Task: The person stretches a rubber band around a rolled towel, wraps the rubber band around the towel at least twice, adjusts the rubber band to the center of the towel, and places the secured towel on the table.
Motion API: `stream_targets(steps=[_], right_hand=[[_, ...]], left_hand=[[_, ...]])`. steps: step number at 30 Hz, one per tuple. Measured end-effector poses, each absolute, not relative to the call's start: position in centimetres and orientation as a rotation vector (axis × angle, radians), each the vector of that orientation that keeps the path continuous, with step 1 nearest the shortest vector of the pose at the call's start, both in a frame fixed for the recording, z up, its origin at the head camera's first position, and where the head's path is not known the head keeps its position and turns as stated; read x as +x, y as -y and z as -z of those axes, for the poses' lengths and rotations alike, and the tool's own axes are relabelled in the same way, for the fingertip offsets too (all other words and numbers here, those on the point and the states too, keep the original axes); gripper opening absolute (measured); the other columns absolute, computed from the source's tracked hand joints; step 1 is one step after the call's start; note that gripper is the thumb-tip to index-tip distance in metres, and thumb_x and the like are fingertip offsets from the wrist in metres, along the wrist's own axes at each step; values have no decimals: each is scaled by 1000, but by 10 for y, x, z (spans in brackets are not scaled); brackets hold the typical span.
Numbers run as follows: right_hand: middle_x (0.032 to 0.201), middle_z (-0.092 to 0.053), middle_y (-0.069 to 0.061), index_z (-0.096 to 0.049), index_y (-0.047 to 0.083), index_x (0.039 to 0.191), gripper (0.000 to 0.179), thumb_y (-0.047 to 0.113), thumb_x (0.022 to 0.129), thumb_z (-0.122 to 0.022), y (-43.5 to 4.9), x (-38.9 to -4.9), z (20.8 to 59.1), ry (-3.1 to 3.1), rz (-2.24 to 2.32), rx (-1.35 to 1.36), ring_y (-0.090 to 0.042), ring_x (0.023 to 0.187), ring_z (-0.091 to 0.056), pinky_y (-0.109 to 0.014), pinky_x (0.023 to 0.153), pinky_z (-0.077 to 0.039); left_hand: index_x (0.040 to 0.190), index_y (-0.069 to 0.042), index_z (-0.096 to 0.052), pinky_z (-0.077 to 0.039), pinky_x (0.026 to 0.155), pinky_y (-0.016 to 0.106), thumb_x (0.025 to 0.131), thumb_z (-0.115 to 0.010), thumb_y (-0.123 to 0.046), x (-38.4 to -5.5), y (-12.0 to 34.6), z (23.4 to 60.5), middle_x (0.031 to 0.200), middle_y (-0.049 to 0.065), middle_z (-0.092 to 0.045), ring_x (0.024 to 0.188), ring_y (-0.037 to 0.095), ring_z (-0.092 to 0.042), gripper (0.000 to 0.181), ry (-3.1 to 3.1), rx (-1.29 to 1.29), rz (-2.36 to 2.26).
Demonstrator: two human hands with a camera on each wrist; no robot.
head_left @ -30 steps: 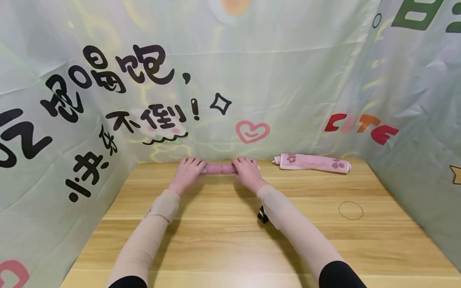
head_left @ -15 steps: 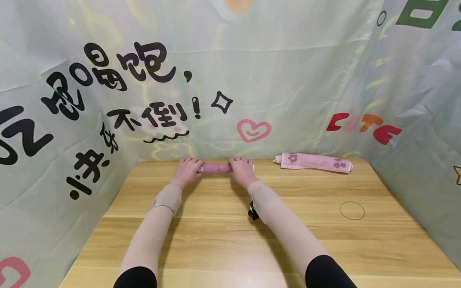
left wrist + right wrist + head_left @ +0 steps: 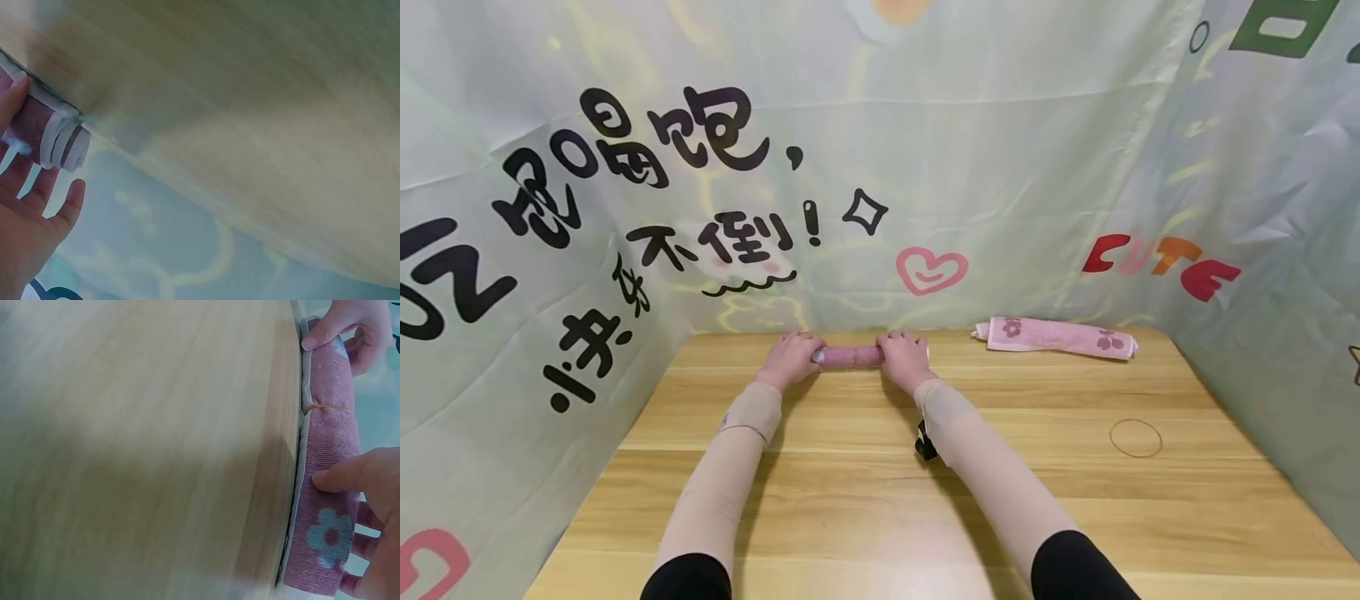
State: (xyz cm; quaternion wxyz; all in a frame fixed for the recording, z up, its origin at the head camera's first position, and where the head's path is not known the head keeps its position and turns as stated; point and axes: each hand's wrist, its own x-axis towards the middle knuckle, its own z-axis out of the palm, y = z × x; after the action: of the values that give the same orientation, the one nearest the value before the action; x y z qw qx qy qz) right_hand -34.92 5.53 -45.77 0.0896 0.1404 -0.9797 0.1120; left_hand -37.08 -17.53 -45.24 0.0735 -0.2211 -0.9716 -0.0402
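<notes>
A dark pink rolled towel with a blue flower pattern lies crosswise at the back of the table, a thin rubber band circling it. My left hand grips its left end, thumb on the near side and fingers behind. Toward the other end my right hand holds it the same way, thumb pressed on the cloth. In the left wrist view the spiral layers of the towel's end stick out past the left hand's thumb.
A second rolled towel, light pink with flowers, lies at the back right. A loose rubber band is on the wooden table in front of it. Printed cloth walls enclose the table at the back and sides.
Both hands and the towel between them have shifted slightly left, mostly in the first half second. The grip looks the same throughout.
</notes>
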Motion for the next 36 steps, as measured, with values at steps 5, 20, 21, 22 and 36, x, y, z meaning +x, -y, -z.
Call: stream_targets(steps=[5,20,21,22,36], right_hand=[[110,-68,-8,-67,16,106,19,10,89,-64,-57,-351,461,2909,-336,428,-32,110,-57,-56,89,-46],[134,-59,-9,-57,20,134,49,32,88,-70,-63,-349,462,2956,-370,463,-33,127,-48,-59,99,-40],[134,-58,-10,-56,20,134,50,33,88,-71,-63,-349,461,2952,-374,465,-34,128,-48,-59,100,-39],[135,-58,-10,-56,20,135,51,34,88,-71,-63,-348,461,2948,-380,466,-34,129,-48,-60,101,-39],[140,-54,-8,-50,22,141,56,48,93,-61,-66,-337,455,2892,-399,480,-32,135,-44,-61,107,-35]], left_hand=[[110,-13,-70,-48,90,53,83,-77,-20,-372,174,452,112,8,-71,105,32,-60,29,2939,-654,132],[131,-16,-60,-43,97,60,82,-78,-30,-363,172,450,135,13,-59,125,38,-50,54,3023,-565,211],[132,-16,-59,-43,97,60,82,-78,-31,-362,172,449,137,13,-58,126,39,-50,56,3019,-565,217],[133,-16,-58,-43,98,60,83,-77,-33,-361,171,447,138,13,-57,127,39,-49,57,3018,-564,228],[142,-18,-50,-32,109,63,92,-63,-46,-341,161,427,145,15,-49,136,41,-40,59,3006,-449,460]])
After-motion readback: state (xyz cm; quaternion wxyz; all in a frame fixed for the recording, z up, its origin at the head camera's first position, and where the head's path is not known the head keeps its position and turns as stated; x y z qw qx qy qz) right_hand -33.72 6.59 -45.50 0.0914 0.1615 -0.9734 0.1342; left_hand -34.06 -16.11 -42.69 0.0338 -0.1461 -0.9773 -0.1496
